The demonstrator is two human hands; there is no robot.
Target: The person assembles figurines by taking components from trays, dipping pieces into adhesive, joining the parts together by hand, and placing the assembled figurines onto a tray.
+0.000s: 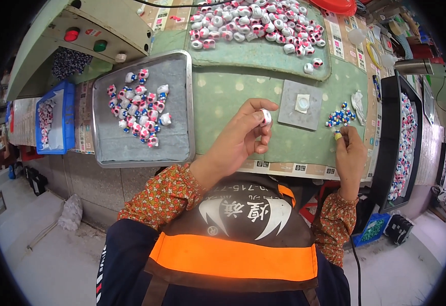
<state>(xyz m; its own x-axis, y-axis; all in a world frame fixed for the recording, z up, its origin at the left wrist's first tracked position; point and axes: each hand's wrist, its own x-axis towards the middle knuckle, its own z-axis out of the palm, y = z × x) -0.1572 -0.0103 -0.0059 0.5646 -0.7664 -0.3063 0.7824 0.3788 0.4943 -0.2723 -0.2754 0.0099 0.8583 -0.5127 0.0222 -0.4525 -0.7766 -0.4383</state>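
My left hand (236,132) is raised over the green work surface, thumb and forefinger closed on a small white toy head (266,118) with pink on it. Further right, my right hand (351,155) pinches a tiny yellow-topped toy body (338,135). It is at the near edge of a small heap of blue, white and yellow toy bodies (342,116). Between and beyond my hands lies a grey square plate (288,104), bearing a white pad (302,103) with a round pale patch.
A metal tray (177,148) with joined toy figures (140,112) stands left. Many white-and-pink heads (256,23) cover a green tray (253,61) at the back. Crumpled white tissue (357,106) lies far right, beside a black bin (422,148) of parts. A blue crate (69,117) stands far left.
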